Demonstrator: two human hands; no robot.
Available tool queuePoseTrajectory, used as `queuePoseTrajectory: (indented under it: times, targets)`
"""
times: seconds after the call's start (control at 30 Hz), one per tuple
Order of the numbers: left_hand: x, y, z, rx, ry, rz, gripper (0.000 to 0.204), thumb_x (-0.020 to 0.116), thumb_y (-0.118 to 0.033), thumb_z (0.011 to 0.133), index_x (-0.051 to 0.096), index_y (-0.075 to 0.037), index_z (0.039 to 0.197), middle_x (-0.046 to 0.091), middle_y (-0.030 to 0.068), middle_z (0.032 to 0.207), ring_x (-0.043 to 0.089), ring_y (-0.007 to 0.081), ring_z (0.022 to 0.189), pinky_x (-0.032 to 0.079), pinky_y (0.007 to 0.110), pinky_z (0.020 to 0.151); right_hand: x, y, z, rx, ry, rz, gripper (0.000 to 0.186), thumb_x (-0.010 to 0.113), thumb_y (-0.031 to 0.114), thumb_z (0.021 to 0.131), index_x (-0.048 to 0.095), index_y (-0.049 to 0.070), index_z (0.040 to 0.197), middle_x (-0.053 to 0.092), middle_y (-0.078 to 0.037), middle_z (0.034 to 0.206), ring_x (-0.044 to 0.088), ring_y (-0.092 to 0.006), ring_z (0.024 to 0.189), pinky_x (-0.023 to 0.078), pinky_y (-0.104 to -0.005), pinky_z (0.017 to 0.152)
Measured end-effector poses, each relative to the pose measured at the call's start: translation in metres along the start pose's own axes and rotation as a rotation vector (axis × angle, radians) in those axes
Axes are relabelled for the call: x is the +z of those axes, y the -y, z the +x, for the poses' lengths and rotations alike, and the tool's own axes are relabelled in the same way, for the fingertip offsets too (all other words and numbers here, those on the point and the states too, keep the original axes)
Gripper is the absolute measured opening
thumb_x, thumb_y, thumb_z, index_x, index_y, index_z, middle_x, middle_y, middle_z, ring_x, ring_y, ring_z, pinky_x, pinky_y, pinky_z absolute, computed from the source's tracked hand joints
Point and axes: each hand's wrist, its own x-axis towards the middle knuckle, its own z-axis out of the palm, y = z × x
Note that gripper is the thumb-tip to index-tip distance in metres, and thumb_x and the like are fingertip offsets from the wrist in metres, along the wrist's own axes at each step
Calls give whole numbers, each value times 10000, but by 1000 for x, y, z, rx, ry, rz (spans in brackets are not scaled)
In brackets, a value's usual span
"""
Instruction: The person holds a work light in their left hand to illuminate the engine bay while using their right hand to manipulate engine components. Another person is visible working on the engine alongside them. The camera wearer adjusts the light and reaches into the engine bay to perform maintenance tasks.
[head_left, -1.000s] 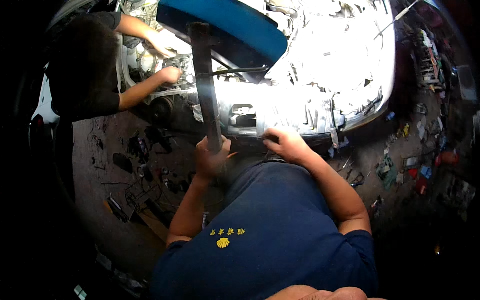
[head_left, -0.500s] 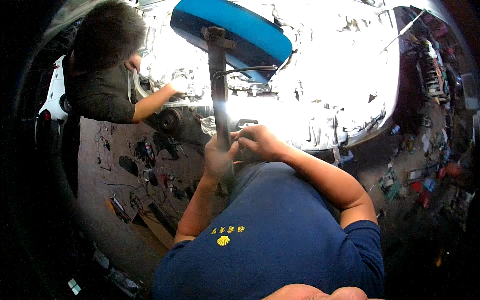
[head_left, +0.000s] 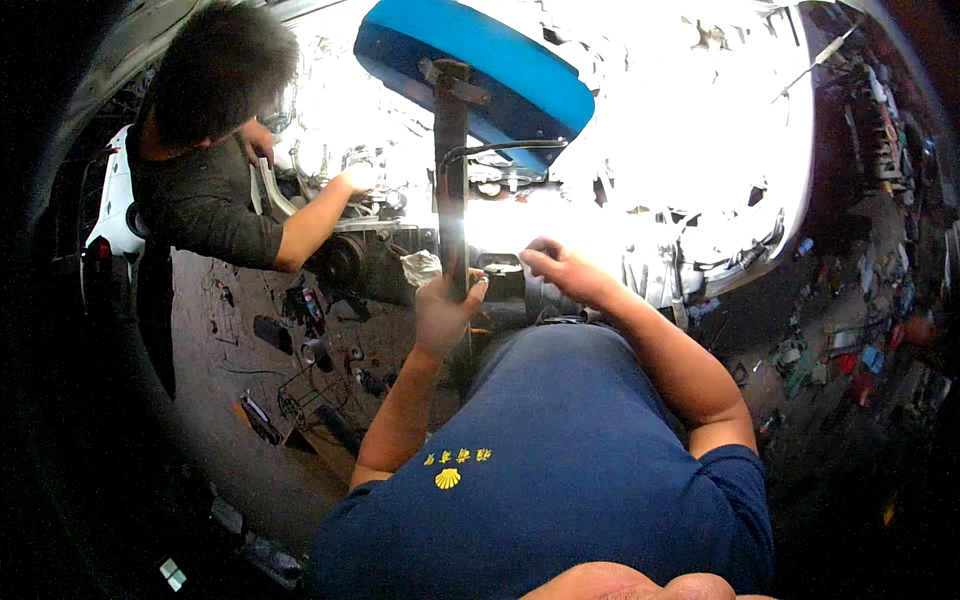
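Note:
A dark upright post [head_left: 452,180] stands in front of me, with a blue panel [head_left: 500,60] at its top and a black cable [head_left: 510,146] looping off its side. My left hand [head_left: 443,318] is closed round the lower post, thumb and fingertips showing on its right. Just right of it and apart from it, my right hand [head_left: 558,268] is raised over the front edge of a car's engine bay [head_left: 640,225]. Its fingers are bent together; what they hold, if anything, is too small to tell.
At the left another person [head_left: 215,130] leans over the engine bay, one arm reaching into it. Tools and dark parts [head_left: 300,305] lie on the floor at left, with scattered parts [head_left: 860,350] at right. A white car [head_left: 118,215] stands far left. Glare hides much of the bay.
My right hand has drawn away from my left hand's fingertips, moving right and slightly up. My left hand stays at the post. The whole view has shifted a little.

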Motion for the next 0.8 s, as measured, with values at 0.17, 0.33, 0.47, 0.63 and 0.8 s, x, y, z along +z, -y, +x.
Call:
queuePoseTrajectory:
  times: [0.17, 0.33, 0.47, 0.63, 0.8]
  targets:
    - [-5, 33, 10, 124, -70, 16, 163, 753, -107, 952, 760, 2, 1073, 765, 60, 904, 687, 92, 794, 541, 263, 709, -76, -78, -38, -252, -396, -173, 310, 695, 283, 931, 740, -5, 1035, 755, -180, 890, 717, -271, 785, 565, -391, 749]
    - [-5, 28, 15, 85, -88, -63, 190, 743, -98, 947, 754, 2, 1108, 780, 94, 965, 723, 132, 871, 571, 293, 790, -117, -141, -92, 157, -602, -143, 209, 706, 212, 957, 724, 8, 996, 756, -80, 834, 687, -135, 765, 534, -334, 717]
    - [-7, 27, 16, 24, -127, -105, 174, 744, -69, 927, 752, 4, 1085, 771, 86, 950, 722, 132, 864, 568, 283, 794, -128, -165, -120, 196, -693, -235, 214, 717, 224, 947, 719, 14, 985, 743, -87, 816, 687, -166, 749, 534, -351, 723]
    - [-10, 32, 15, 26, -109, -92, 165, 736, -66, 923, 754, 3, 1071, 738, 49, 903, 707, 121, 821, 553, 270, 751, -132, -200, -130, 231, -768, -279, 229, 733, 239, 941, 718, 17, 994, 751, -126, 851, 716, -242, 776, 548, -376, 764]
    - [-20, 29, 11, 43, -147, -38, 151, 744, -79, 918, 756, 12, 1038, 706, 15, 861, 660, 96, 752, 523, 258, 706, -127, -184, -122, 186, -770, -359, 206, 738, 214, 933, 717, 23, 1009, 749, -126, 862, 718, -245, 781, 552, -385, 767]
